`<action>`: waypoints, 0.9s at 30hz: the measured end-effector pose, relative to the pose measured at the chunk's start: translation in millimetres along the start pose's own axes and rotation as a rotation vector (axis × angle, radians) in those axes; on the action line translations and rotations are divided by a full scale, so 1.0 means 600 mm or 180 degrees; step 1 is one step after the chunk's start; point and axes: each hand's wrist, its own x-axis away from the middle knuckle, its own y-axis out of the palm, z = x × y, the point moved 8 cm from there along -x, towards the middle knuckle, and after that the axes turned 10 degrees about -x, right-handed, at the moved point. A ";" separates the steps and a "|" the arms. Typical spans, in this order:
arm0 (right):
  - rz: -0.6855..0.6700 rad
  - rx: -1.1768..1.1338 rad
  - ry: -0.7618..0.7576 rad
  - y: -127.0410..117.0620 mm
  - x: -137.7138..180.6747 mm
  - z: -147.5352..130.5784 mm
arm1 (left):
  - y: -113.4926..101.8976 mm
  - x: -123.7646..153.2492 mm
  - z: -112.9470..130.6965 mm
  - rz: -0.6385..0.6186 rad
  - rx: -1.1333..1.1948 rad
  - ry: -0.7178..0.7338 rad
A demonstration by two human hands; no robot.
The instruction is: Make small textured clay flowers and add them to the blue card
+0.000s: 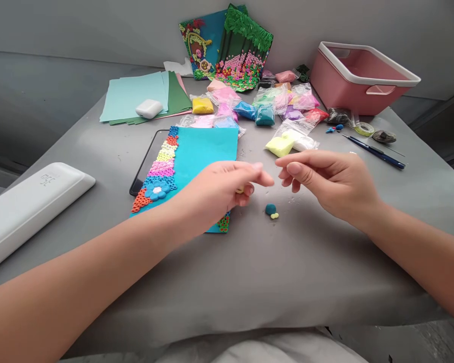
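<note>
My left hand (230, 186) is over the right part of a blue sheet (206, 146), its lower fingers curled round a bit of pale yellow clay (240, 190). Facing it, my right hand (325, 179) has thumb and forefinger brought close in a pinch. Whatever lies between those fingertips is too small to make out. Below the hands, a teal clay lump (271, 208) rests on the table beside tiny pale yellow balls (274, 216). Coloured clay rings and a blue clay flower (157, 190) cover the sheet's left side. My left arm hides its lower part.
Bagged clay (265, 115) in several colours lies behind the hands, with an open yellow piece (280, 145) nearest. A pink basket (363, 80) and a dark blue pen-like tool (378, 154) are right. A white device (38, 201) and a phone (147, 161) lie left.
</note>
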 end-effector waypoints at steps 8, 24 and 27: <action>0.0242 -0.0154 -0.0016 -0.008 -0.004 0.006 | 0.043 0.030 0.026 0.0133 -0.3169 0.2080; 0.0239 -0.0387 0.0170 -0.009 -0.005 0.011 | 0.026 0.022 0.023 -0.0031 -0.2055 0.1047; 0.0462 -0.0741 0.0223 -0.016 -0.006 0.017 | 0.018 0.016 0.014 -0.0141 -0.1318 0.0542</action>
